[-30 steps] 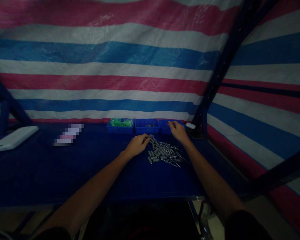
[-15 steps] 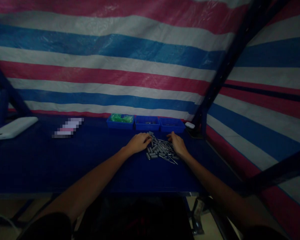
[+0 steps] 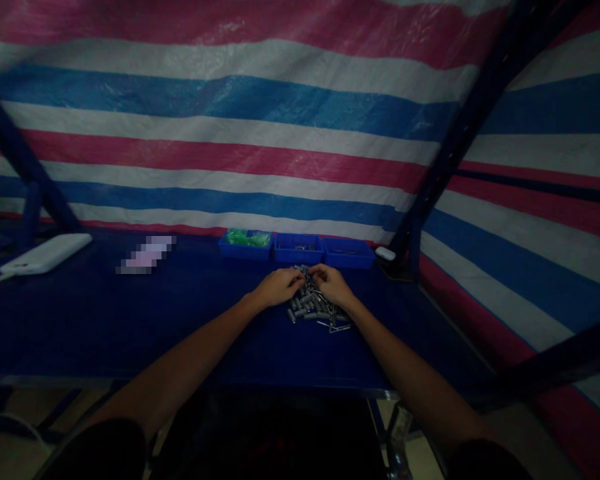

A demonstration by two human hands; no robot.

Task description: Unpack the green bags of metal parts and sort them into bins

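A heap of small grey cylinders point(image 3: 310, 308) and thin metal pins point(image 3: 336, 327) lies on the blue table point(image 3: 190, 333) in front of me. At the heap's left edge is my left hand point(image 3: 279, 287), its fingers curled in over the parts. My right hand point(image 3: 333, 285) reaches in from the other side, thumb and fingers pinched together above the heap. The two hands are close, with a narrow gap between their fingertips. Whatever either hand pinches is too small and dark to make out.
Behind the heap stand three blue bins in a row: one holding green plastic point(image 3: 247, 238), a middle bin point(image 3: 299, 257) with small metal parts, and a right bin point(image 3: 349, 261) with thin pieces. A white power bank point(image 3: 47, 255) with a cable lies left. A small white case point(image 3: 385, 253) sits right.
My right hand has moved left from the heap's right side toward my left hand, its fingers closing. The left hand stays nearly in place. The view has shifted slightly.
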